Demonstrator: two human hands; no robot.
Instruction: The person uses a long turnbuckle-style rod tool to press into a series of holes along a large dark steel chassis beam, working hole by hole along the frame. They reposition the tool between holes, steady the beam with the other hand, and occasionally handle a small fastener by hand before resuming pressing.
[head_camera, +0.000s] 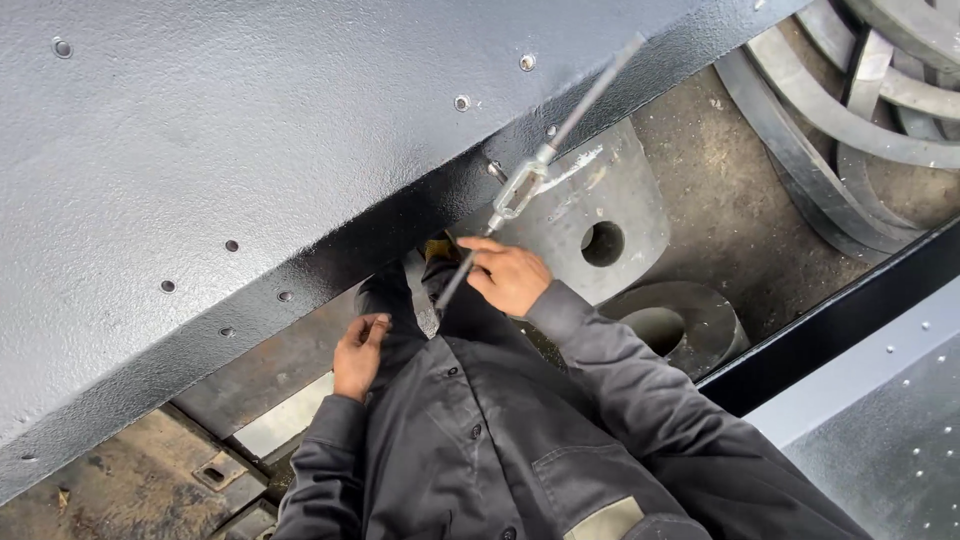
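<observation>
Right hand grips a thin metal rod below its turnbuckle; left hand, fingers loosely curled, rests against dark trousers.

A dark charcoal work jacket is worn, closed down the front by a row of small dark round buttons. The cloth is seen creased and folded across the chest and along both long sleeves, which are ended at plain cuffs at the wrists. A chest pocket is stitched onto the jacket's front, and a pale olive-grey patch is set just below it. Both hands, the left hand and the right hand, are left bare, with no gloves worn.
</observation>
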